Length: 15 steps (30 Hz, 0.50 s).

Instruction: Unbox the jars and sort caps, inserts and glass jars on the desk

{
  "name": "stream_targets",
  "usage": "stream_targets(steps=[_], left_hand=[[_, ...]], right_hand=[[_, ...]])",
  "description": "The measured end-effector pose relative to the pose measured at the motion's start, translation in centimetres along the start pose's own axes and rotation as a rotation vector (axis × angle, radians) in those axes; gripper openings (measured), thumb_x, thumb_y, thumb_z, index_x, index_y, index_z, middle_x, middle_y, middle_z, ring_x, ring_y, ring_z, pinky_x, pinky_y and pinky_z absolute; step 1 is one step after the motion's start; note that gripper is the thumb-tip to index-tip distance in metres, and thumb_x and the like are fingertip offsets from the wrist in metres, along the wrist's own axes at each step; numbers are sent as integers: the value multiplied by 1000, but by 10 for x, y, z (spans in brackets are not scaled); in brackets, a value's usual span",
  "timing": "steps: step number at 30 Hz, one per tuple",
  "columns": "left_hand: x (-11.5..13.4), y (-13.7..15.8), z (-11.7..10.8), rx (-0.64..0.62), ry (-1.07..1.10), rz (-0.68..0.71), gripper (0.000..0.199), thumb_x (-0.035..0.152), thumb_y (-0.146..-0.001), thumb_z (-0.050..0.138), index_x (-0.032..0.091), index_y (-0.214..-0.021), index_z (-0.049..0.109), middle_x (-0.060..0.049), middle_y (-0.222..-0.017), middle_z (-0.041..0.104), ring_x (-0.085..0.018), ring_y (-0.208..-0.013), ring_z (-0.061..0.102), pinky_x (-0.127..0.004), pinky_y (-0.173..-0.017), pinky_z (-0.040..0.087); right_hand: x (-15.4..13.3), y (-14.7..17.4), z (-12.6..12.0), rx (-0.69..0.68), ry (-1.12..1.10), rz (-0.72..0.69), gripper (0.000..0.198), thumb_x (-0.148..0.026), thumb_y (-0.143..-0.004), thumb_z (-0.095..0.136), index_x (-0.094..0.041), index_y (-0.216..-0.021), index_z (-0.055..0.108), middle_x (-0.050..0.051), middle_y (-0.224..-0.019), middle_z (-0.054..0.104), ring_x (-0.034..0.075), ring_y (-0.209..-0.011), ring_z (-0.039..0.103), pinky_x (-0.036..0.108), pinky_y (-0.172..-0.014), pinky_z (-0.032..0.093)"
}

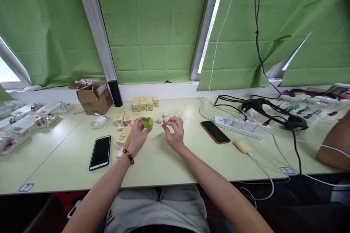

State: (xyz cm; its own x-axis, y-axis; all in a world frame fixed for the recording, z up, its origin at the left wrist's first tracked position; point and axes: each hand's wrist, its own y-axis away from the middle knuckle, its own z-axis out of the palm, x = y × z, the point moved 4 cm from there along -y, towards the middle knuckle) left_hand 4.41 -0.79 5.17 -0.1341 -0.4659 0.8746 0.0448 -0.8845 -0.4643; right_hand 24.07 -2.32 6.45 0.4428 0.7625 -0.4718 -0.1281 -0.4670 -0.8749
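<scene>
Head view: fine fingertip work, close in front of you

The pale table spans your whole width. At its back left stands an open carton, seemingly out of your reach path. Your left hand and right hand are raised just apart at mid-table, probably so you can see fine detail. A phone lies to the left and another phone to the right, leaving your working space between the 2. Closed small boxes stand grouped at the back; open small boxes sit beside your left wrist, perhaps for easy access. Smallest is the green piece, clamped in your left fingers. Your right thumb and fingertip meet; you cannot tell what, if anything, is between them.
</scene>
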Motion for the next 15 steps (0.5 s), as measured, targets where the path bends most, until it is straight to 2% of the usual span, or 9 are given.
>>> stream_targets(steps=[4,6,8,12,15], left_hand=[[-7,-5,-3,-7,325,-196,43,56,-93,69,19,-114,59,-16,-122,74,-28,-113,74,-54,-114,47],[-11,-6,-5,-19,438,-323,52,65,-97,57,15,-109,64,-20,-120,75,-30,-112,74,-55,-115,47],[-14,-6,-6,-19,499,-404,59,67,-100,47,12,-108,67,-23,-119,75,-30,-114,74,-54,-116,47],[-16,-6,-9,-12,573,-431,57,60,-104,41,10,-110,69,-24,-122,74,-30,-118,72,-53,-119,45],[-19,-6,-11,8,567,-390,52,59,-103,45,13,-111,68,-23,-126,73,-30,-122,70,-55,-119,45]], right_hand=[[3,-2,0,1,-31,92,9,-24,-93,64,-26,-86,70,7,-95,63,27,-99,59,48,-91,51],[5,-2,1,-19,-74,134,8,-24,-93,65,-25,-87,70,7,-97,66,26,-100,61,47,-94,51],[8,-2,2,-39,-120,187,7,-24,-92,65,-25,-86,69,7,-97,70,26,-100,62,45,-94,51],[21,-3,6,-65,-123,316,6,-27,-89,67,-24,-86,71,6,-95,74,27,-101,63,43,-87,52],[34,-11,16,-148,-29,318,8,-27,-88,66,-25,-85,73,6,-94,76,28,-103,62,45,-90,51]])
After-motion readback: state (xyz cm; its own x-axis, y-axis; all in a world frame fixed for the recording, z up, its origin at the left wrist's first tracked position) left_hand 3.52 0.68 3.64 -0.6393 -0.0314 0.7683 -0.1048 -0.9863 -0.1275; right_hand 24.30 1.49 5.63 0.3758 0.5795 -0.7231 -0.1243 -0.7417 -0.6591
